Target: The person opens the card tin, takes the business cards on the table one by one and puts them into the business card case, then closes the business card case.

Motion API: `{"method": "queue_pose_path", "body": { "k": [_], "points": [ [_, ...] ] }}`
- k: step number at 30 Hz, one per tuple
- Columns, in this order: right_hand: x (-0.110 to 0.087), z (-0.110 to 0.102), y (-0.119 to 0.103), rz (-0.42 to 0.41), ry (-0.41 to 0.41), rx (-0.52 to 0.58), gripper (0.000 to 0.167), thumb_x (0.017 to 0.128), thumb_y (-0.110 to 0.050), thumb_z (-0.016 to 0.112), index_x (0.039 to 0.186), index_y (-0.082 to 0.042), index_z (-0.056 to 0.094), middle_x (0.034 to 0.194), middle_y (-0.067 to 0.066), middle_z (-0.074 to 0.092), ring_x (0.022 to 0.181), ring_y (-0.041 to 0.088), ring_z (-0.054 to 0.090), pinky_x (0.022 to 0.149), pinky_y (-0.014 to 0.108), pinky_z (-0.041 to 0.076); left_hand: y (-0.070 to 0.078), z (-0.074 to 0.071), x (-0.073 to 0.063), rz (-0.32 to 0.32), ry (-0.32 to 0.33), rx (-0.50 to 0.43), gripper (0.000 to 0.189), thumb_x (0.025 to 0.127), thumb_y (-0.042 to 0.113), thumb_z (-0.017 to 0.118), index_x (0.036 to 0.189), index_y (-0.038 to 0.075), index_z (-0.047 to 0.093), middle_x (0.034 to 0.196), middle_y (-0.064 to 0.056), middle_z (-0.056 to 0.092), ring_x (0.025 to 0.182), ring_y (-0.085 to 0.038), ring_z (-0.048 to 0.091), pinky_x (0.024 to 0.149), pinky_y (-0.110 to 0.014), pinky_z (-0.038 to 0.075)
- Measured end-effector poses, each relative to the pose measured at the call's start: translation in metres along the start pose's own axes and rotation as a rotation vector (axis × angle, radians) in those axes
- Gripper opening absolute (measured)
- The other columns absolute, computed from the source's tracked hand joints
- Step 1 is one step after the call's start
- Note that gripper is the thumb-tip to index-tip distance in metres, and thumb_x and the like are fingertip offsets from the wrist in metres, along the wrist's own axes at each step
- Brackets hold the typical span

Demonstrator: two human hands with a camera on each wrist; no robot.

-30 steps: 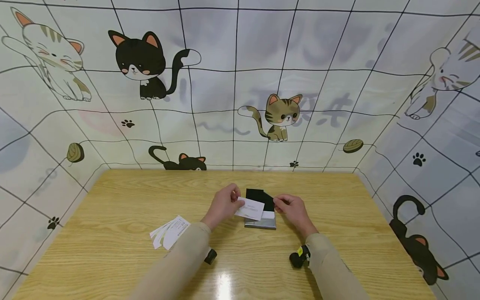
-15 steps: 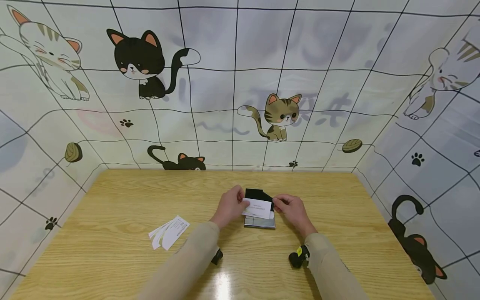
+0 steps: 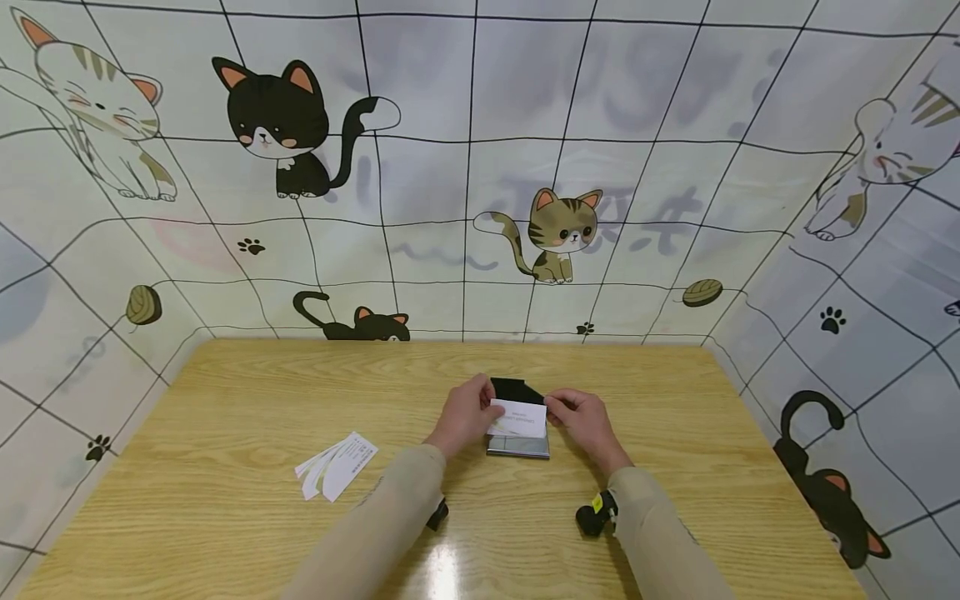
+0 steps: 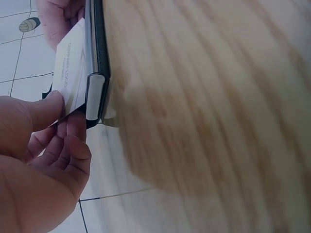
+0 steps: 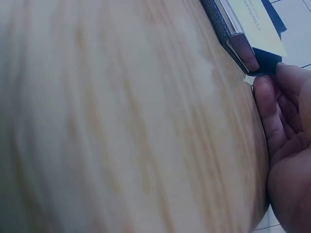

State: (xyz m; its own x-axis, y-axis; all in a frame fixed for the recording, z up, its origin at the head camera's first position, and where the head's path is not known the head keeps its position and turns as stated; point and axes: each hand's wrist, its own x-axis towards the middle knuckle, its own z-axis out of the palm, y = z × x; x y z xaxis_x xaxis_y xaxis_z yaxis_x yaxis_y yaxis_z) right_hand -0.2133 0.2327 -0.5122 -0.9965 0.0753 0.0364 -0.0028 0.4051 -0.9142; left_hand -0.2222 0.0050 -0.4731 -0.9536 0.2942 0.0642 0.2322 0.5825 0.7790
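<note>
A business card case (image 3: 517,447), black with a silvery metal front, lies on the table with its black flap (image 3: 512,388) laid back. My left hand (image 3: 462,414) pinches a white business card (image 3: 521,418) by its left end, thumb on top. In the head view the card lies over the case, covering part of it. At the case's right side, my right hand (image 3: 588,422) pinches the edge of the black flap between thumb and finger. The left wrist view shows the card (image 4: 72,68) tilted above the case's metal body (image 4: 95,94).
Several white cards (image 3: 337,465) lie fanned on the wooden table (image 3: 240,542), left of my left forearm. A white cloth wall with cat drawings (image 3: 420,167) rises behind the table and on both sides. Each wrist wears a small black camera (image 3: 592,521).
My left hand has moved right with the card, which has levelled out and now lines up over the case. My right hand has stayed at the flap.
</note>
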Motion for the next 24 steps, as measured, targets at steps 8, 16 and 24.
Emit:
{"method": "queue_pose_path", "body": {
  "k": [8, 16, 24],
  "points": [
    [0.0009, 0.0003, 0.0016, -0.010, 0.003, -0.015, 0.016, 0.101, -0.010, 0.066, 0.105, 0.002, 0.077, 0.086, 0.008, 0.073, 0.074, 0.013, 0.065, 0.068, 0.024, 0.055, -0.0024, 0.0056, 0.0037, -0.006, -0.003, 0.018, 0.022, 0.094, 0.012, 0.077, 0.093, 0.008, 0.056, 0.083, 0.000, 0.056, 0.077, -0.016, 0.051, 0.070, -0.029, 0.043],
    [0.0015, 0.0010, 0.0023, -0.009, -0.003, -0.016, 0.016, 0.102, -0.010, 0.066, 0.106, 0.001, 0.077, 0.089, 0.008, 0.074, 0.076, 0.014, 0.066, 0.069, 0.024, 0.055, -0.0064, 0.0051, 0.0064, 0.027, -0.006, 0.046, 0.023, 0.094, 0.013, 0.078, 0.092, 0.009, 0.055, 0.079, 0.000, 0.055, 0.074, -0.015, 0.050, 0.067, -0.028, 0.041],
    [0.0015, 0.0007, 0.0006, 0.002, 0.000, -0.023, 0.016, 0.102, -0.012, 0.067, 0.105, 0.000, 0.077, 0.085, 0.008, 0.073, 0.074, 0.014, 0.066, 0.068, 0.024, 0.055, -0.0100, 0.0039, 0.0065, 0.029, -0.045, 0.070, 0.022, 0.091, 0.012, 0.080, 0.091, 0.010, 0.058, 0.078, 0.000, 0.056, 0.073, -0.015, 0.051, 0.065, -0.027, 0.041]
  ]
}}
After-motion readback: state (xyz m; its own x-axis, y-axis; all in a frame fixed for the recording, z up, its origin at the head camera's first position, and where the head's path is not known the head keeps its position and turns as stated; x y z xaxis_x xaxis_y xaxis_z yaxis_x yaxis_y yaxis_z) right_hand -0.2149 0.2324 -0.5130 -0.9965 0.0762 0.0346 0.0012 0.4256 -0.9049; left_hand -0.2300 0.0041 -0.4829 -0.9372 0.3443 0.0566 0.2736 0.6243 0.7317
